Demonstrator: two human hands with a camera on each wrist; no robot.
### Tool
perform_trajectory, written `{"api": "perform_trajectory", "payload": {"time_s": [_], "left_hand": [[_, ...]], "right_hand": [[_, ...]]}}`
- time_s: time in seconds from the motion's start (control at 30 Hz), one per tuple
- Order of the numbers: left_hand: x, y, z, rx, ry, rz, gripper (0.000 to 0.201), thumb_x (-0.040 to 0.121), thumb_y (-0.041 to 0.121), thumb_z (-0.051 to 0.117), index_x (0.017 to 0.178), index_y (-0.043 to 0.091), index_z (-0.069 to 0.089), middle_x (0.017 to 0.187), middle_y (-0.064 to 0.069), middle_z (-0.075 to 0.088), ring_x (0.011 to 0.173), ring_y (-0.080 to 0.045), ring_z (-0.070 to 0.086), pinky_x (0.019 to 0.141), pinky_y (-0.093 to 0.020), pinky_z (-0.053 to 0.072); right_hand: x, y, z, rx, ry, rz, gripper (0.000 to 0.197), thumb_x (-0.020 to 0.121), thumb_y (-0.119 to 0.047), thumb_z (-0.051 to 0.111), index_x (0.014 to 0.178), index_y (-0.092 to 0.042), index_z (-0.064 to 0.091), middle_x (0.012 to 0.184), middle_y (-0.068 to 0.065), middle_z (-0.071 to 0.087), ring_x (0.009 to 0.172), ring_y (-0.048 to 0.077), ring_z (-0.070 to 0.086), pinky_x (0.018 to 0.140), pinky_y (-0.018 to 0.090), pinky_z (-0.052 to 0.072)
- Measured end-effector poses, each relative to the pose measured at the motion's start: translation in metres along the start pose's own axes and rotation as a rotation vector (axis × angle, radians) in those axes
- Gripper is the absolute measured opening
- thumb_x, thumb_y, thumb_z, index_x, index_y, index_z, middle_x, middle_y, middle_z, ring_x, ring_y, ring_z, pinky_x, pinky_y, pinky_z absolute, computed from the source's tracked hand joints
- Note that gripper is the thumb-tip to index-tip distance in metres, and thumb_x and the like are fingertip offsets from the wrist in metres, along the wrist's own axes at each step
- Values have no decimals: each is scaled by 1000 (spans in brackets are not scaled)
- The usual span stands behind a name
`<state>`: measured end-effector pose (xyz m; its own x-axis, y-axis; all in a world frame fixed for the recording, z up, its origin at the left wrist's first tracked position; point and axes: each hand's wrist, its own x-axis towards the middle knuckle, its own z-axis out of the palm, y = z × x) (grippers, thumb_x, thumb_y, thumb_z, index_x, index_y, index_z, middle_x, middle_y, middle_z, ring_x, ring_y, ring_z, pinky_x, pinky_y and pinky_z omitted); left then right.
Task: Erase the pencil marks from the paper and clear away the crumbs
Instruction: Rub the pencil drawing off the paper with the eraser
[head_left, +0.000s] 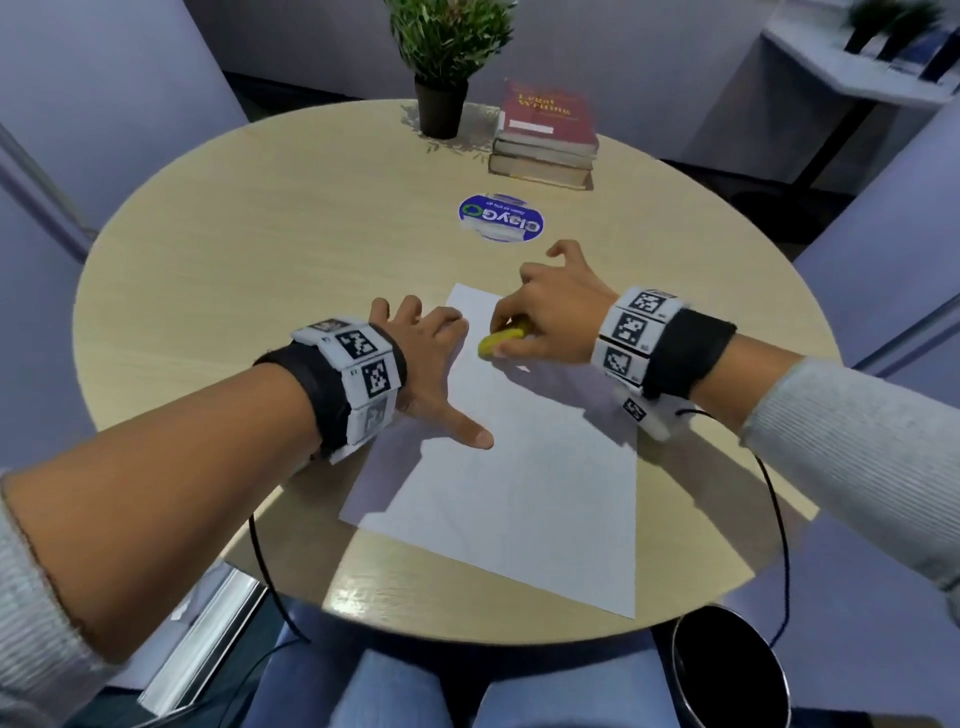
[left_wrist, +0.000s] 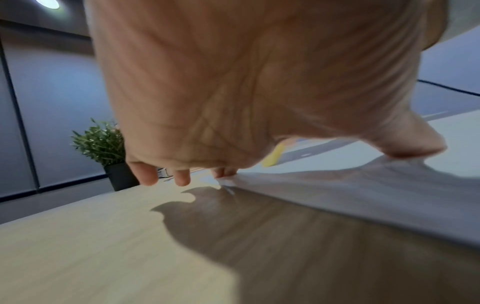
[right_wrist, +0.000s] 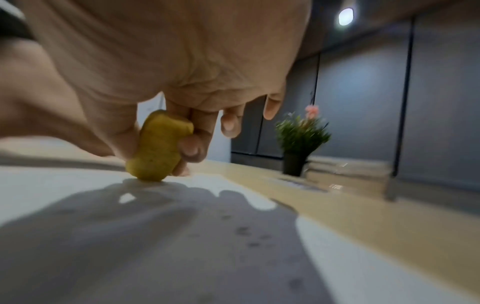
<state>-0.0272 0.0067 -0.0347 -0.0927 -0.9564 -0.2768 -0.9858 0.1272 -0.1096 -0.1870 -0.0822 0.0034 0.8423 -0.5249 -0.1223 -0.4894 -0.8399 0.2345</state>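
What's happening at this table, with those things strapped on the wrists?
A person is rubbing pencil marks off a sheet of paper. Their right hand pinches a yellow eraser against the sheet near its far end, while the left hand presses flat on its edge. A few dark crumbs lie on the paper.

Head view downward; wrist views low, sharing the paper (head_left: 524, 467).

We see bare counter (head_left: 249, 218) across the frame's left and upper left. At the top, a plant (head_left: 444, 57) and books (head_left: 545, 135) block the way; a round sticker (head_left: 501, 217) lies flat below them.
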Motion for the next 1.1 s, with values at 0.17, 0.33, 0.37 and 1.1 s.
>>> {"api": "perform_trajectory", "payload": {"time_s": [0.17, 0.33, 0.37, 1.1], "left_hand": [[4, 12, -4, -14, 82, -1, 128, 35, 107, 18, 129, 22, 36, 139, 6, 34, 118, -25, 30, 95, -47, 25], [3, -12, -12, -140, -57, -17, 139, 39, 99, 43, 150, 23, 8, 155, 13, 7, 135, -25, 16, 103, -42, 22], [3, -17, -13, -139, -84, -6, 138, 41, 97, 47, 151, 24, 5, 156, 15, 4, 136, -25, 14, 104, -42, 22], [11, -18, -18, 3, -177, 31, 136, 42, 97, 46, 150, 29, 1, 155, 20, 3, 132, -23, 20, 104, -43, 20]], "right_hand": [[5, 10, 6, 75, 4, 17, 36, 86, -59, 46, 107, -34, 63, 71, -16, 46, 88, 8, 38, 105, 49, 20], [2, 18, 10, 167, 67, 81, 36, 84, -54, 52, 110, -32, 62, 78, -14, 52, 94, 11, 44, 106, 49, 19], [2, 19, 11, 186, 65, 83, 35, 84, -55, 53, 109, -31, 63, 77, -15, 51, 94, 11, 44, 106, 49, 19], [-6, 10, 8, 154, -28, -57, 45, 84, -66, 46, 96, -29, 67, 70, -18, 50, 93, 10, 53, 105, 48, 17]]}}
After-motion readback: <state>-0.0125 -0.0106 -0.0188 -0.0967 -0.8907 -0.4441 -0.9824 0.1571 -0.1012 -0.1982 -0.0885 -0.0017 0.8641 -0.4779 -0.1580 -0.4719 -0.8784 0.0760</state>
